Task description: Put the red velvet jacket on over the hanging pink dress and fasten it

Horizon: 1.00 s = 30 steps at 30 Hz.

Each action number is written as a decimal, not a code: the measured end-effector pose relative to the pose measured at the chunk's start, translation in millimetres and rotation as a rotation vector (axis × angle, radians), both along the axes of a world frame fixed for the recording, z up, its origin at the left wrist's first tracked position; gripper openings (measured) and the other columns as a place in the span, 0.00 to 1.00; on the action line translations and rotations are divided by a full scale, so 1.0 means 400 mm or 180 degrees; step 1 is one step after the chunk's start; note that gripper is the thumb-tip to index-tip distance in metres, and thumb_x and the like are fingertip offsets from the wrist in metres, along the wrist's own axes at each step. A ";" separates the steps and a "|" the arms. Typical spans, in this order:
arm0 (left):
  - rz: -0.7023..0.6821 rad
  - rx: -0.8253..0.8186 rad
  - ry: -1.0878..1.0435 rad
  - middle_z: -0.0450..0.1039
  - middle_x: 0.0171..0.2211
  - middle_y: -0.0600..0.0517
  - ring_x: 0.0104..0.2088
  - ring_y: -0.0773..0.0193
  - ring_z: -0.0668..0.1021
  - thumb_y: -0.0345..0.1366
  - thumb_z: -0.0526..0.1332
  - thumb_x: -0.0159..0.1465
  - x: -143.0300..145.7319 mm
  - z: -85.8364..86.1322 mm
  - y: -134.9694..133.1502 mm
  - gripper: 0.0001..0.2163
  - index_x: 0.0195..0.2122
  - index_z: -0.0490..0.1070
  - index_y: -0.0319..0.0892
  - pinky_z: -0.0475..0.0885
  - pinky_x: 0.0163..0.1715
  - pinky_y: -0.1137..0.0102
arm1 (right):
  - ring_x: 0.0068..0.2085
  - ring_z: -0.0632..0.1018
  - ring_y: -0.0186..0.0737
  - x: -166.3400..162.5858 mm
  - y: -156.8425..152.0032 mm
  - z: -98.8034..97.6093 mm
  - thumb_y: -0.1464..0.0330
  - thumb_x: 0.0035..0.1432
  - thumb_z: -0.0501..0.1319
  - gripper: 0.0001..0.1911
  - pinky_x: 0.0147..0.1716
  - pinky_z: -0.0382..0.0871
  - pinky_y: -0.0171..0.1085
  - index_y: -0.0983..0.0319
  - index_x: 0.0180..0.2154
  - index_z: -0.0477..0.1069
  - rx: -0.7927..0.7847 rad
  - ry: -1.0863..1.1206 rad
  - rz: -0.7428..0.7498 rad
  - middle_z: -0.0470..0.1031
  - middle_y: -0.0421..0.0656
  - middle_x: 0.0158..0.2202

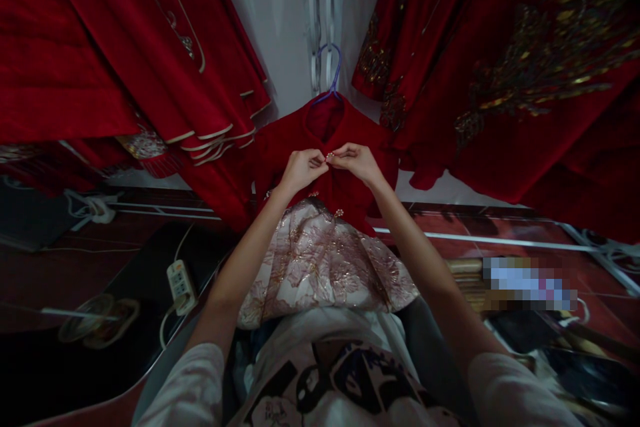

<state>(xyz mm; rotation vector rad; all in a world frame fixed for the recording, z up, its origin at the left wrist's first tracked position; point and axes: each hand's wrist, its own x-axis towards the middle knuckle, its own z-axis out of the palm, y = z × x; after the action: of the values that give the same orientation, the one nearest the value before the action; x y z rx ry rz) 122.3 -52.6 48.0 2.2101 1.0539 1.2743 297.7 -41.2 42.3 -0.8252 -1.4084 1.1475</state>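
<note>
A red jacket point(280, 140) with an open collar hangs in front of me on a purple hanger point(335, 73). My left hand point(303, 169) is closed in a pinch at the jacket's front opening, just below the collar. From the other side my right hand point(356, 161) pinches at the same spot, its fingertips almost meeting the left ones. Between them shows a small pearly button point(329, 156), partly covered by the fingers. Lower down, a flower-shaped pearly button point(339, 213) sits on the red cloth. Patterned pink-and-silver brocade fabric point(325, 260) spreads below the jacket, over my lap.
Red garments with gold trim point(200, 80) hang at left, and red ones with gold embroidery point(540, 47) at right. A power strip point(181, 287) and a clear plastic cup point(87, 320) lie on a black surface at left. A white rack bar point(490, 240) runs low at right.
</note>
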 end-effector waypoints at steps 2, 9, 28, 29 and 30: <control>-0.0018 0.0037 -0.0032 0.75 0.26 0.53 0.27 0.68 0.77 0.31 0.61 0.54 0.004 -0.005 0.003 0.02 0.29 0.72 0.39 0.72 0.29 0.75 | 0.33 0.77 0.35 -0.005 0.000 -0.002 0.62 0.38 0.71 0.18 0.38 0.75 0.40 0.64 0.29 0.69 0.0147 -0.0069 -0.0077 0.77 0.43 0.31; -0.0141 -0.0345 -0.1016 0.75 0.40 0.49 0.41 0.65 0.77 0.36 0.55 0.61 0.019 -0.096 0.023 0.09 0.38 0.73 0.43 0.72 0.41 0.70 | 0.43 0.74 0.37 -0.031 -0.026 -0.064 0.59 0.51 0.63 0.21 0.40 0.73 0.37 0.59 0.46 0.66 0.0803 -0.0386 -0.0404 0.71 0.45 0.45; 0.1172 -0.1524 -0.2603 0.76 0.32 0.51 0.31 0.67 0.78 0.43 0.70 0.45 0.013 -0.243 -0.063 0.19 0.36 0.73 0.39 0.74 0.32 0.72 | 0.35 0.76 0.35 -0.029 -0.132 -0.173 0.62 0.51 0.62 0.15 0.35 0.75 0.37 0.60 0.41 0.68 0.0217 -0.0384 -0.0372 0.73 0.43 0.40; 0.1247 -0.1497 -0.2721 0.76 0.33 0.51 0.32 0.68 0.78 0.43 0.70 0.46 0.007 -0.241 -0.063 0.20 0.38 0.73 0.40 0.73 0.32 0.73 | 0.34 0.76 0.35 -0.043 -0.134 -0.177 0.61 0.52 0.61 0.15 0.33 0.74 0.36 0.60 0.41 0.69 0.0217 -0.0489 -0.0318 0.73 0.43 0.37; 0.1261 -0.1507 -0.2832 0.76 0.34 0.51 0.32 0.68 0.78 0.44 0.69 0.47 0.003 -0.238 -0.064 0.20 0.39 0.73 0.40 0.73 0.31 0.73 | 0.33 0.76 0.35 -0.058 -0.134 -0.179 0.60 0.53 0.61 0.15 0.32 0.74 0.36 0.60 0.42 0.69 0.0231 -0.0576 -0.0304 0.74 0.42 0.35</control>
<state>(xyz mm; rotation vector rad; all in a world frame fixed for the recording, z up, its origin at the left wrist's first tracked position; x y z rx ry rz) 123.6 -78.2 -47.4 0.9262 1.2357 1.6915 274.6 -95.0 -29.3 -0.9530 -1.5324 0.9626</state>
